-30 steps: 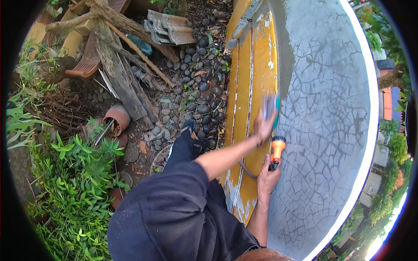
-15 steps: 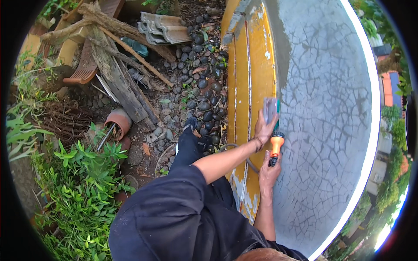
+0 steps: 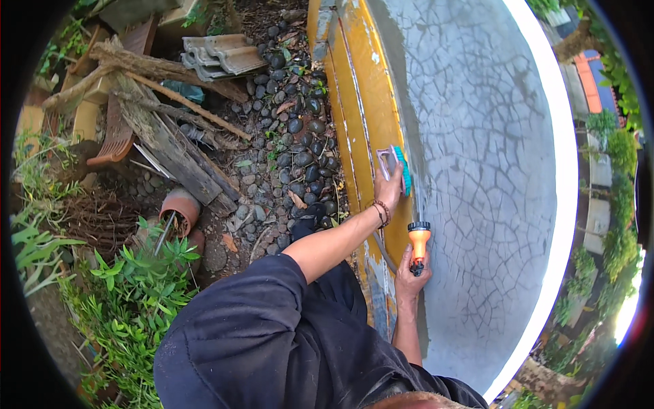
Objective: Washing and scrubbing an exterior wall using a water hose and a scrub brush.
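Observation:
A scrub brush with teal bristles (image 3: 406, 170) and a pale, looped handle is in my left hand (image 3: 387, 191), whose fingers are closed round the handle. The bristles face right, at the border between the yellow wall (image 3: 368, 88) and the grey, cracked surface (image 3: 484, 177). I cannot tell whether they touch it. Nearer to me, my right hand (image 3: 411, 278) grips an orange and black hose nozzle (image 3: 419, 238), its wide head pointing away from me. Faint streaks, perhaps water, show just beyond the head. Part of a grey hose (image 3: 383, 251) shows beside the yellow wall.
Dark round stones (image 3: 300, 150) cover the ground left of the wall. Farther left lie weathered planks and branches (image 3: 163, 126), stacked roof tiles (image 3: 223, 56) and a tipped clay pot (image 3: 180, 208). Leafy plants (image 3: 136, 286) grow at the lower left.
The brush has turned, so its looped handle and teal bristles show more plainly. The nozzle has straightened from a tilt and come slightly nearer to me. The whole view has shifted.

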Tool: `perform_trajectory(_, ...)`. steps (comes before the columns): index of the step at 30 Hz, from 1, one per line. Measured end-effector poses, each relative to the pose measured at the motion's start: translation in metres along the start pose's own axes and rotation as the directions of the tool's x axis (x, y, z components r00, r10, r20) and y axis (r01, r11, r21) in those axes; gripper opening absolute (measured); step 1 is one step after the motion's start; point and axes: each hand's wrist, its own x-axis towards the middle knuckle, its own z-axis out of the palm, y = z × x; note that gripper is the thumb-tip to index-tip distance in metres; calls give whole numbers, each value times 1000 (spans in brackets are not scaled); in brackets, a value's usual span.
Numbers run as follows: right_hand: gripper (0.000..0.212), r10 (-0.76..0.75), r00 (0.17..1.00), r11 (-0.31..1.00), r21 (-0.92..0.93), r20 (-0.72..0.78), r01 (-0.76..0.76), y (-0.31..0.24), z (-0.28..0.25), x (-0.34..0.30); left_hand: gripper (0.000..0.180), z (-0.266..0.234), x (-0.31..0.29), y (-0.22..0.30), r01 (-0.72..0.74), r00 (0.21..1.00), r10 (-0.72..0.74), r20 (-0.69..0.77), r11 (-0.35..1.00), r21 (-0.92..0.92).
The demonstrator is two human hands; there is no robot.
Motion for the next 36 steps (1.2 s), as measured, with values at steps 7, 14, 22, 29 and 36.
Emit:
perform_trajectory(7, 17, 103, 989, 991, 94, -103, -93, 22, -22, -68, 52, -10, -10, -16, 155, 981, -134, 143, 977, -149)
perform_trajectory(14, 17, 46, 992, 992, 126, -121, -31, 18, -60, -131, 27, -80, -88, -8, 190, 952, -133, 276, 963, -192)
perform_trajectory(22, 17, -68, 977, 992, 87, -202, 88, 17, -99, -214, 29, -133, -169, -13, 252, 955, -237, 181, 966, -65)
perform_trajectory(29, 15, 18, 993, 978, 208, -114, 6, 18, -136, -268, 31, -113, -205, -26, 269, 923, -183, 339, 936, -228)
perform_trajectory(36, 14, 78, 989, 982, 179, -123, -55, 20, -148, -299, 29, -104, -219, -46, 246, 928, -159, 336, 940, -234)
